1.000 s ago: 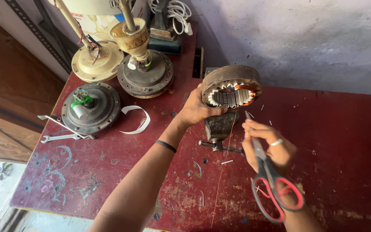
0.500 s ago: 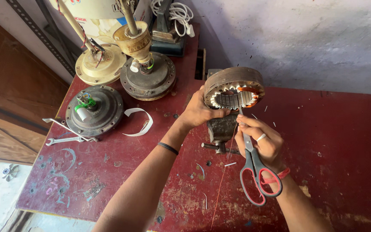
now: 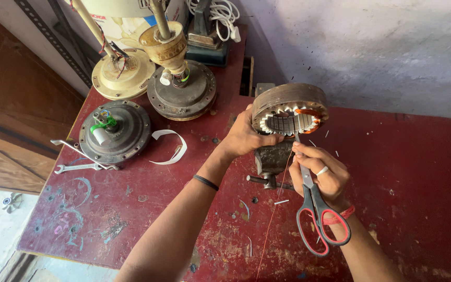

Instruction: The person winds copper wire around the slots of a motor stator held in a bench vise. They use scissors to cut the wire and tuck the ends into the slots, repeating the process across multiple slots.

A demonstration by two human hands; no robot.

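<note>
Since the earlier frame the right hand (image 3: 317,169) has risen to the stator (image 3: 289,109) — fingers pinched at its lower rim, scissors (image 3: 317,209) hanging from the palm, blades up, handles toward the near edge. The left hand (image 3: 246,134) grips the stator's left side. It stands on edge over the small vise (image 3: 272,159), near the tabletop's (image 3: 418,183) far edge, bore facing the camera, axis pointing toward the near edge.

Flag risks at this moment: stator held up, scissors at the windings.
Scissors tips sit right at the stator slots: they may nick copper windings or the right hand fingers pinching there. The left hand alone steadies the stator above the small vise; a slip could drop it. The thin wire hanging loose could snag.
</note>
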